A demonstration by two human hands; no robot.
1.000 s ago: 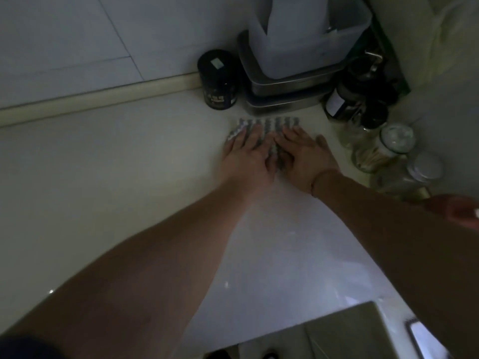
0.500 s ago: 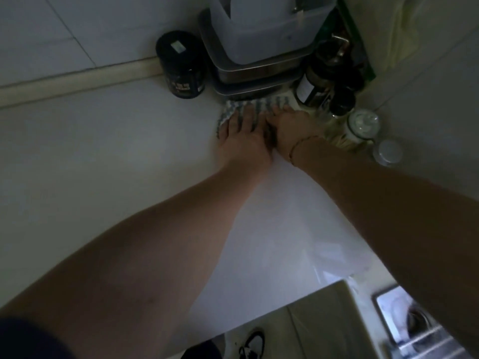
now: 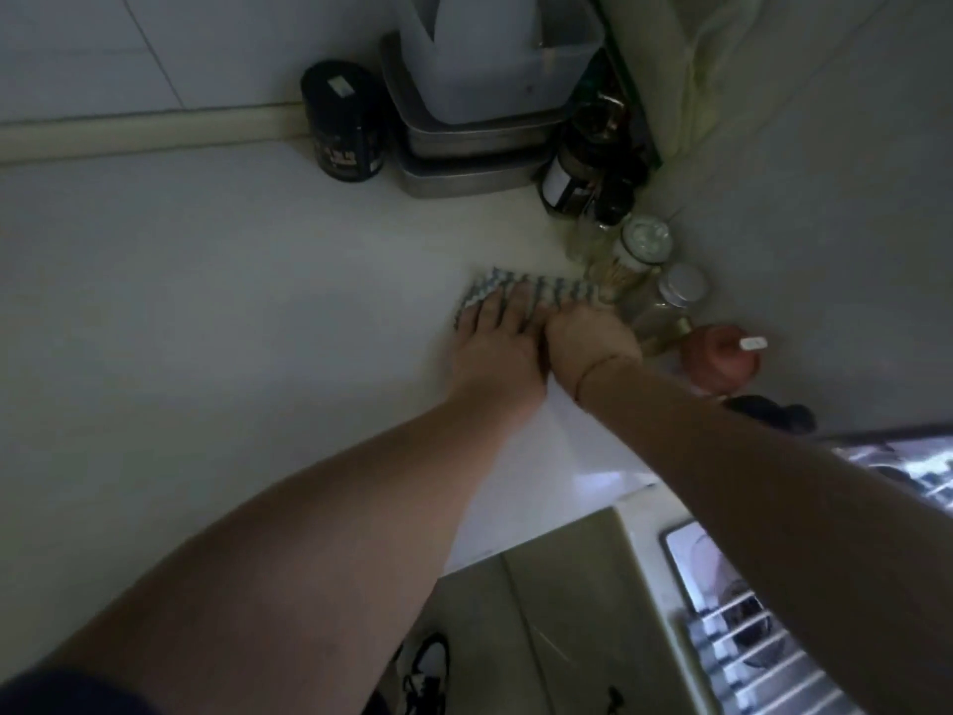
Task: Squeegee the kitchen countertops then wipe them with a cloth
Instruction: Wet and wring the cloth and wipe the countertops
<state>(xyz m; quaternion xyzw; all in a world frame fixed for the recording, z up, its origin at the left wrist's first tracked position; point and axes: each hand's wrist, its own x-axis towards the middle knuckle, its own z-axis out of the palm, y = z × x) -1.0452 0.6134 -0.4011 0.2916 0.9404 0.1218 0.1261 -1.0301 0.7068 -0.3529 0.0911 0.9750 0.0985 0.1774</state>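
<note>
A patterned blue-and-white cloth [image 3: 546,287] lies flat on the pale countertop [image 3: 216,301], close to the jars in the right corner. My left hand [image 3: 495,348] presses on its left part with fingers spread. Beside it, touching, my right hand [image 3: 588,348] presses on the cloth's right part. Most of the cloth is hidden under both palms; only its far edge shows. No squeegee is in view.
A black canister [image 3: 343,123] and stacked metal trays [image 3: 464,157] under a plastic container stand at the back wall. Dark bottles [image 3: 582,172], glass jars [image 3: 644,245] and a reddish bottle [image 3: 722,358] line the right wall. The counter's front edge and sink [image 3: 722,601] lie at lower right.
Both hands have pulled the cloth back from the metal trays toward the front and right, alongside the jars. The hands stay flat on it, side by side.
</note>
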